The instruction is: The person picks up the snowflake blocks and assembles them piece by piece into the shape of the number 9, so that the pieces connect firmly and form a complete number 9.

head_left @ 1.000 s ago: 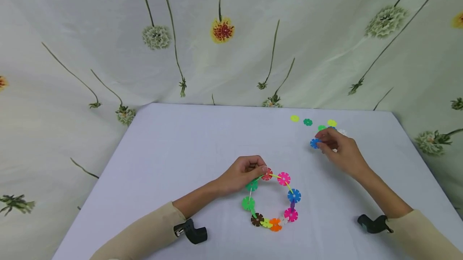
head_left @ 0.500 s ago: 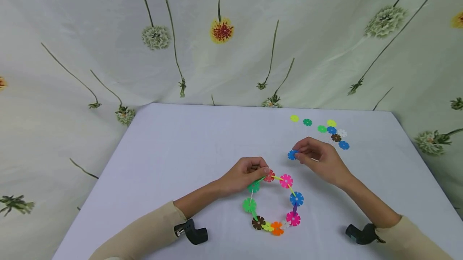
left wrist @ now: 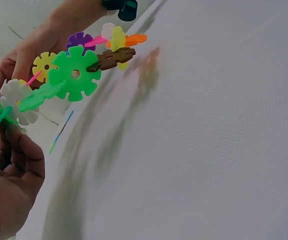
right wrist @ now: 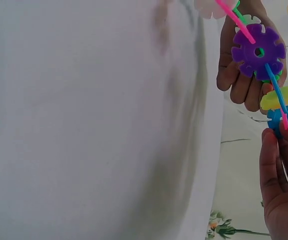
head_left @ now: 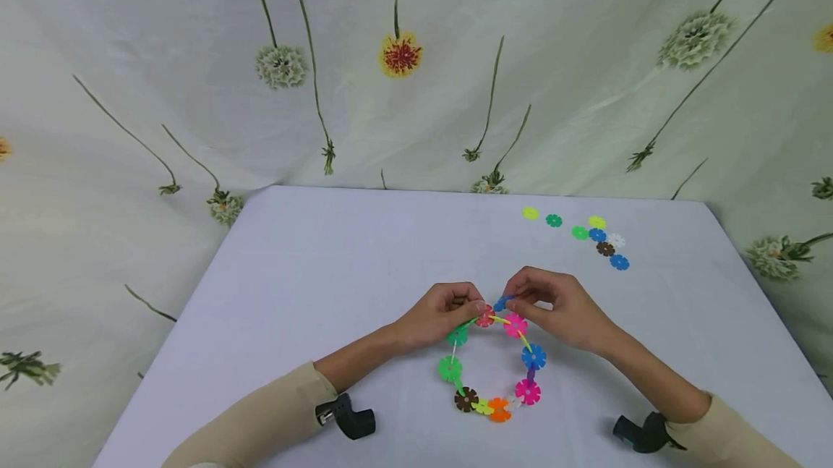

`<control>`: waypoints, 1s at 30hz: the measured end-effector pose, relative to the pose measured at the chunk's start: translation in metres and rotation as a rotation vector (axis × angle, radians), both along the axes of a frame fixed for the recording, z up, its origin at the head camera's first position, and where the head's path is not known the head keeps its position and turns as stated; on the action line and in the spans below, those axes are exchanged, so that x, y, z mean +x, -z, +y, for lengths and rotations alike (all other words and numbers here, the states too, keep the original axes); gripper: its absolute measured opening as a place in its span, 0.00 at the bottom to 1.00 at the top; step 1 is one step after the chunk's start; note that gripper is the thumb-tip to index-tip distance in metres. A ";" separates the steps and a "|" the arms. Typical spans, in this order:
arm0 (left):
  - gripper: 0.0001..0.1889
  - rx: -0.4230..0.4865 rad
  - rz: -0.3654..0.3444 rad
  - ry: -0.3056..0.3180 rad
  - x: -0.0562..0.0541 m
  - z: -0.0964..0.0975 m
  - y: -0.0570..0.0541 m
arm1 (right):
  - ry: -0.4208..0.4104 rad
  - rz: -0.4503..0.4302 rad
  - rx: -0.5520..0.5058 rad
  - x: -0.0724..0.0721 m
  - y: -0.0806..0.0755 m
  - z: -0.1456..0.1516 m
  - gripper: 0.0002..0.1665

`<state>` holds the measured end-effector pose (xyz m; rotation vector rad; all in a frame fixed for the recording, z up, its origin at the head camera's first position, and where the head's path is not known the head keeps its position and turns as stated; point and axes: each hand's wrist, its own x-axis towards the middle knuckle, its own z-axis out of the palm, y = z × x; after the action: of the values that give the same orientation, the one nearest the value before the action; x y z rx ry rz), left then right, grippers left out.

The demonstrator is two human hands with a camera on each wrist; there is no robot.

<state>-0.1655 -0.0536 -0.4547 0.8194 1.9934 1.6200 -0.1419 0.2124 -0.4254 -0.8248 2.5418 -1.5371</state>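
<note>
A ring of interlocking notched plastic discs (head_left: 450,368) in several colours is held up over the white table. My left hand (head_left: 442,316) pinches it at its far left part, by the red disc (head_left: 484,316). Between the thumb and fingers of my right hand (head_left: 562,305) is a blue notched disc (head_left: 502,303), right at the ring between the red and pink discs. In the right wrist view this blue disc (right wrist: 274,120) overlaps a yellow disc (right wrist: 280,98) of the ring. The left wrist view shows a green disc (left wrist: 74,74) and a brown disc (left wrist: 113,59) linked edgewise.
Loose discs lie at the far right of the table (head_left: 338,258), among them a yellow one (head_left: 530,213), a brown one (head_left: 605,249) and a blue one (head_left: 620,262). A flower-printed cloth (head_left: 442,113) hangs behind the table. Black wrist mounts (head_left: 351,421) sit at both sleeves.
My right hand has carried the blue disc left and nearer, from beside the loose discs to the ring's far edge. The left hand and ring have shifted only slightly.
</note>
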 end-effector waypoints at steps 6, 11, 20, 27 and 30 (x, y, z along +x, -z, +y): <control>0.11 0.004 0.009 -0.006 0.000 0.002 0.001 | -0.039 0.002 0.005 0.001 -0.005 -0.003 0.07; 0.09 -0.019 0.039 -0.034 -0.001 0.005 0.002 | -0.033 0.011 0.036 -0.002 -0.009 -0.003 0.07; 0.10 -0.035 0.061 -0.044 -0.002 0.012 0.001 | -0.017 0.047 0.120 -0.002 -0.011 -0.002 0.08; 0.10 -0.046 0.066 -0.018 -0.003 0.013 0.005 | -0.079 0.067 0.178 -0.004 -0.014 0.000 0.10; 0.10 -0.046 0.062 -0.017 -0.004 0.010 0.006 | -0.092 0.026 0.153 -0.011 -0.012 0.003 0.11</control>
<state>-0.1696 -0.0440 -0.4603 0.8473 2.0779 1.5700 -0.1525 0.2158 -0.4130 -0.9331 2.5608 -1.2961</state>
